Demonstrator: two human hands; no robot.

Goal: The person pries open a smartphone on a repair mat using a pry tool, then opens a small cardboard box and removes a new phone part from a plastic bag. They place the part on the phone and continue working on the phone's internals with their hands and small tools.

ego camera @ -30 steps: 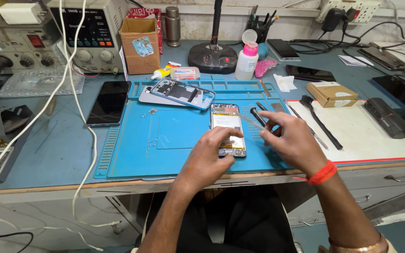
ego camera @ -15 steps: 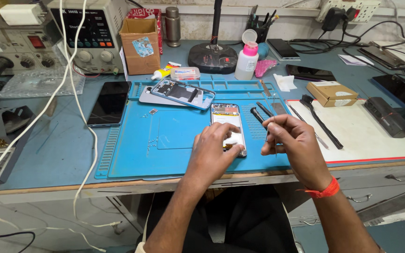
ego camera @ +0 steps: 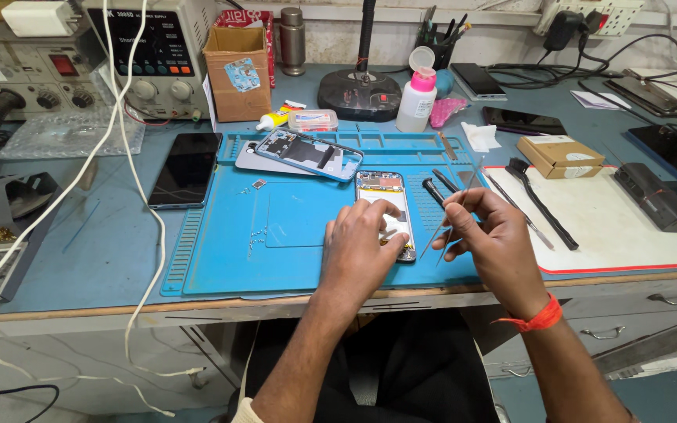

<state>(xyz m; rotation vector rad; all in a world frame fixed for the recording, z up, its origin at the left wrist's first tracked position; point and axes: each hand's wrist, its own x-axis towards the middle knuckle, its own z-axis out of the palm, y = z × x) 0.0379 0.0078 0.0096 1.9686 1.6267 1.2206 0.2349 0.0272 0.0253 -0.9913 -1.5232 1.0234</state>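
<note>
1. At the desk's back left corner stands a grey power supply with knobs, white cables draped over its front.
2. Beside it sits an open cardboard box, a metal flask just behind.
3. A dark phone lies face up, just off the blue mat's left edge.
4. On the mat's back edge rests a phone frame, tilted.
5. A white bottle with a pink cap stands near a round black lamp base.
6. Towards the right edge, a small brown box sits behind a white mat, with a black brush lying across it.
7. Another dark phone lies behind the brown box.
</note>
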